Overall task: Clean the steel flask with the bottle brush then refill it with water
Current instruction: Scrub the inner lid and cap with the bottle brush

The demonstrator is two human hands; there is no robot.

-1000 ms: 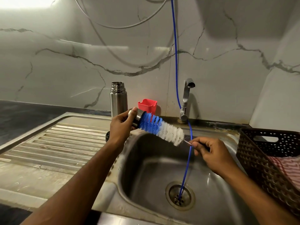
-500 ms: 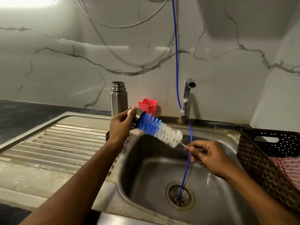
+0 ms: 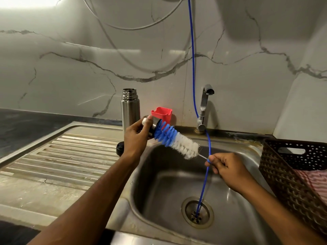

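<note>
While hands [image 3: 139,137] grip cup, brush [image 3: 175,140] inside, flask [image 3: 130,106] behind

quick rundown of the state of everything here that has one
steel flask: upright, uncapped, on the counter
flask cup: held in left hand, brush tip inside
bottle brush: tilted over the sink, wire handle pinched by right hand
tap: no water running
blue hose: end in the drain
black stopper: lying on the drainboard
</note>
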